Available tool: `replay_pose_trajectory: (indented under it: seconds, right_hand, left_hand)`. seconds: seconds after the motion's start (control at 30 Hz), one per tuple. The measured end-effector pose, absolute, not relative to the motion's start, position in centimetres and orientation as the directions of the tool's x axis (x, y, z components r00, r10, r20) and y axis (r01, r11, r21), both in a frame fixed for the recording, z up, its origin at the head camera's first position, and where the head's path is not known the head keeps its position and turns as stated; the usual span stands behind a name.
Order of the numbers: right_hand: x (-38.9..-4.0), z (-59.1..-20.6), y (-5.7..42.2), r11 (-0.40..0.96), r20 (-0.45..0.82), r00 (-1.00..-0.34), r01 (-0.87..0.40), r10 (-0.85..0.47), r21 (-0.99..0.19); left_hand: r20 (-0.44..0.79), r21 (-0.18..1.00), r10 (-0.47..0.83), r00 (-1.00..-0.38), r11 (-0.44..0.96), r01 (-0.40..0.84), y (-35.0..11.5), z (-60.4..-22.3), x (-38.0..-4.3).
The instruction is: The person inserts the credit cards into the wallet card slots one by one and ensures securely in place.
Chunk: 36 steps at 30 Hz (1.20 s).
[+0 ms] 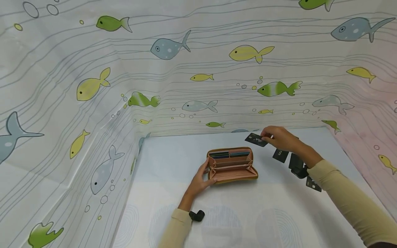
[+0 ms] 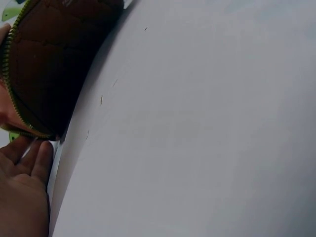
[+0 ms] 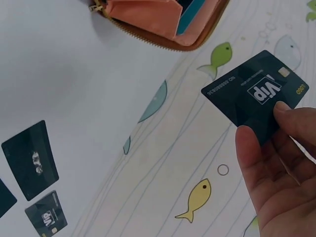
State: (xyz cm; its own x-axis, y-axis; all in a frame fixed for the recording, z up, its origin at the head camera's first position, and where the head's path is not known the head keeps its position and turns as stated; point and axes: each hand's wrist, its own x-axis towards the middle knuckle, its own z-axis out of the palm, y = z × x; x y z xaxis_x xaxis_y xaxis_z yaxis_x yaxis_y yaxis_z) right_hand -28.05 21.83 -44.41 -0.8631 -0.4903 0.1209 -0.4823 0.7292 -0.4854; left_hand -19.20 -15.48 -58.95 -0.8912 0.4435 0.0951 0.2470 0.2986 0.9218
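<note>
A zip-around wallet [image 1: 232, 174] with a pink lining and tan edge lies unfolded on the table; dark cards [image 1: 219, 155] show in its upper slots. My left hand [image 1: 198, 181] holds the wallet by its left side, with the thumb at the lower front edge. The left wrist view shows the wallet's dark outer side [image 2: 49, 64] and fingertips against its corner. To the wallet's upper right, my right hand [image 1: 280, 138] pinches a black VIP card [image 3: 261, 89] between thumb and fingers, raised off the table. The card's printed face and chip are visible in the right wrist view.
Several dark cards lie on the white table right of the wallet, including a VIP card [image 1: 281, 155], another card [image 3: 30, 160] and a card with a chip [image 1: 313, 184] partly beneath the right forearm. Fish-patterned sheeting [image 1: 173, 86] rises behind the table and along both sides.
</note>
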Motion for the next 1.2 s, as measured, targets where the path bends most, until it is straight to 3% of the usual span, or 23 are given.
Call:
replay_pose_trajectory:
  seconds: [0.3, 0.57, 1.2]
  right_hand:
    - [-28.6, -44.5, 20.7, 0.704, 0.131, -0.828, -0.538, -0.546, -0.464]
    - [-29.0, -45.0, 19.5, 0.687, 0.150, -0.807, -0.570, -0.571, -0.450]
    - [-29.5, -45.3, 17.3, 0.640, 0.155, -0.765, -0.616, -0.625, -0.459]
  left_hand:
    - [0.110, 0.915, 0.442, -0.890, 0.306, 0.264, -15.5, -59.4, -19.4]
    - [0.138, 0.917, 0.393, -0.909, 0.296, 0.267, -15.5, -63.5, -20.5]
    - [0.139, 0.922, 0.374, -0.917, 0.289, 0.258, -15.4, -63.5, -20.5]
